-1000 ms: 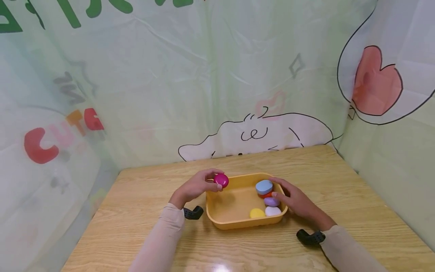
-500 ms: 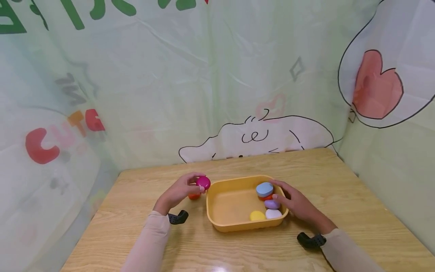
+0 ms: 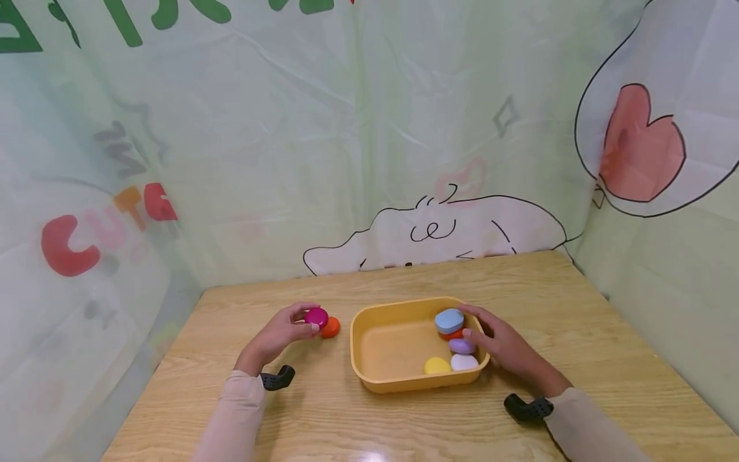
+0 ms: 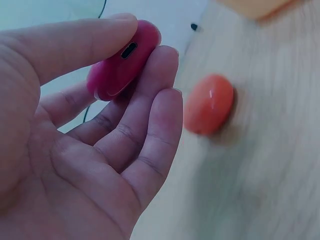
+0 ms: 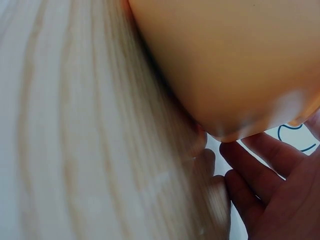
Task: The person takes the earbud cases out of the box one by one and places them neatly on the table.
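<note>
In the head view my left hand [image 3: 280,335] is over the table left of the tray, pinching a glossy magenta rounded case [image 3: 315,318] between thumb and fingers. The left wrist view shows a small dark slot on the magenta case's side. Just beyond it, an orange rounded piece [image 3: 331,328] sits on the table, overlapped by the case in the head view. My right hand [image 3: 508,340] holds the right end of a yellow-orange tray [image 3: 404,386], thumb over the rim and fingers along the outer wall, as the right wrist view shows from below.
Inside the tray's right side lie a light-blue piece [image 3: 449,320] on a red one [image 3: 453,335], a purple piece [image 3: 462,346], a white piece [image 3: 464,363] and a yellow piece [image 3: 437,366]. A printed curtain [image 3: 260,160] hangs behind the wooden table [image 3: 323,417].
My left hand has carried the magenta case leftward from over the tray's left rim to beside the orange piece, which has come into view. The right hand and tray stay in place.
</note>
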`<state>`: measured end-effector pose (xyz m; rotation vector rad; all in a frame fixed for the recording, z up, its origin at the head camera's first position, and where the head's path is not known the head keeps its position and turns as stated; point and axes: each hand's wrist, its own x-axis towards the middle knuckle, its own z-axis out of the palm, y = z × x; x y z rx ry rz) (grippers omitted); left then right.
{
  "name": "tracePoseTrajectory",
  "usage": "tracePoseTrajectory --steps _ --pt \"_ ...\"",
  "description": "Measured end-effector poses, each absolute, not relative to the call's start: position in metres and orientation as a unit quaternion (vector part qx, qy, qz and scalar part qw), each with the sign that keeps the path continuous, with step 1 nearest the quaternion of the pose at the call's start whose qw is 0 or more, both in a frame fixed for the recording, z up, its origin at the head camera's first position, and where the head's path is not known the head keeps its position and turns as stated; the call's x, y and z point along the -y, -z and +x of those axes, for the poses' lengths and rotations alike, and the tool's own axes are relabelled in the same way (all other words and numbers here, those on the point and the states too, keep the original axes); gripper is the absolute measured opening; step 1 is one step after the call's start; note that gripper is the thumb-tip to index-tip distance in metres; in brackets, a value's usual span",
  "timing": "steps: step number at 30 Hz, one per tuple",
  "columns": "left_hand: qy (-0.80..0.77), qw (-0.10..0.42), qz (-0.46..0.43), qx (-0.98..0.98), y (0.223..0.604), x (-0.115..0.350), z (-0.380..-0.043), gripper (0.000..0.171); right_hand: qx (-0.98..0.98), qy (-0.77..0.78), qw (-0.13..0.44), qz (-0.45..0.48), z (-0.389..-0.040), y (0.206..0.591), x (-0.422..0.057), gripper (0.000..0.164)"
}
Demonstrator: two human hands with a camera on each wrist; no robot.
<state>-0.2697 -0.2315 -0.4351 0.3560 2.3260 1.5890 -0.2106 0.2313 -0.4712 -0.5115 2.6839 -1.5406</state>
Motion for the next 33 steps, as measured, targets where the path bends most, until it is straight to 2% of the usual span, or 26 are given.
tracePoseTrajectory --steps 15,22,33 --pt "-0.565 0.13 0.047 -0.813 0.456 0.255 -0.269 0.062 -0.853 0.497 0.013 -0.157 -0.211 0.471 -0.231 0.054" --pt "-0.553 0.109 0.052 -0.824 0.458 0.254 -0.269 0.055 -0.854 0.495 0.008 -0.16 -0.212 0.472 -0.232 0.053" --pt "-0.49 0.073 0.03 -0.868 0.467 0.247 -0.273 0.054 -0.853 0.494 0.002 -0.168 -0.213 0.476 -0.233 0.052"
